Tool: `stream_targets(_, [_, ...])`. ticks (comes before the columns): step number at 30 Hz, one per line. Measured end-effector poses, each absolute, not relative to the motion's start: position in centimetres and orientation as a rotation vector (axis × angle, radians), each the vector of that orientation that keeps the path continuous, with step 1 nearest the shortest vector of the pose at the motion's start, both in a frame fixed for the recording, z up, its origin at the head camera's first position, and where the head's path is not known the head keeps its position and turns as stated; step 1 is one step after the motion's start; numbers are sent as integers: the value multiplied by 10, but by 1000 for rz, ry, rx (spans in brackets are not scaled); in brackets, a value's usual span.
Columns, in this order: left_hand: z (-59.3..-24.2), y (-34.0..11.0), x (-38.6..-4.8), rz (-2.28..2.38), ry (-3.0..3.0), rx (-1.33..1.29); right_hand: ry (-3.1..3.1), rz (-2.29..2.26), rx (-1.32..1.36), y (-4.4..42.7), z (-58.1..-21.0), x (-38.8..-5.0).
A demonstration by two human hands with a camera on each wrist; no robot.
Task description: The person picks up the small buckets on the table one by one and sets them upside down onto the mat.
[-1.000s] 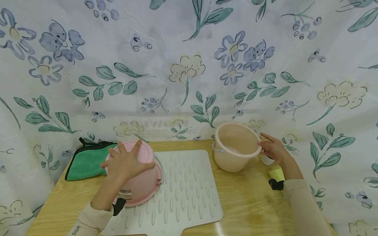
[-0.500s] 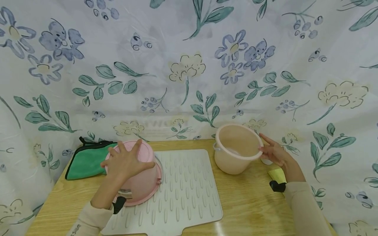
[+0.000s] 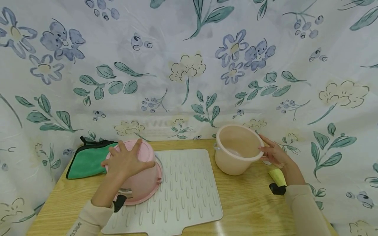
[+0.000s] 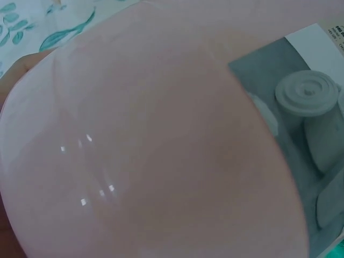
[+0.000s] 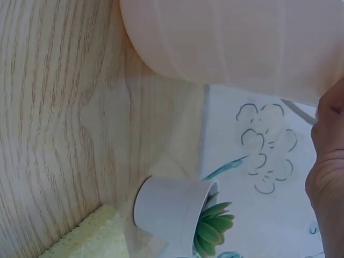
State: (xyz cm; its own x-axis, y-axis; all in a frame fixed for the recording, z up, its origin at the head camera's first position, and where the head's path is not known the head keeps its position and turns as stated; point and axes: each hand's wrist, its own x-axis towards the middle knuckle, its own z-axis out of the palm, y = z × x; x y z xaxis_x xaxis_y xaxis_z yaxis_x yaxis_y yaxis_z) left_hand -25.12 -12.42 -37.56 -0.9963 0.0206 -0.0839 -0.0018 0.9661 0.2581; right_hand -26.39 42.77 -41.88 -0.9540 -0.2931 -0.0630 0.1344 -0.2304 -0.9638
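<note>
An upturned pink bucket (image 3: 144,183) stands on the pale ribbed mat (image 3: 183,183), a printed label on its side in the left wrist view. My left hand (image 3: 125,164) rests on its raised base with the fingers spread wide. To the right, a beige bucket (image 3: 233,164) sits mouth up on the table and leans a little toward me. My right hand (image 3: 274,154) grips its right rim, the thumb at the edge. The right wrist view shows that hand (image 5: 330,140) beside the bucket wall (image 5: 231,43). The beige bucket's far side hides part of the fingers.
A green pouch (image 3: 85,162) with black trim lies behind the pink bucket. Near my right wrist are a yellow sponge (image 3: 277,177) and a small white pot (image 5: 172,209) with a succulent (image 5: 212,226). A floral curtain (image 3: 183,65) hangs behind the wooden table (image 3: 245,203).
The beige bucket has shifted slightly right and toward me, tilting a little more, with my right hand at its rim. My left hand and the pink bucket have stayed put.
</note>
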Motion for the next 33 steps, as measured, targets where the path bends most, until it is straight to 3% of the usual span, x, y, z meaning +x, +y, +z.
stream_targets(18, [-376,-126,-254,402,3009,16,1707,-2494,-338,414,-437,-252])
stream_targets(33, [-377,-126,-253,400,3021,21,1595,-2745,-256,404,-443,-229])
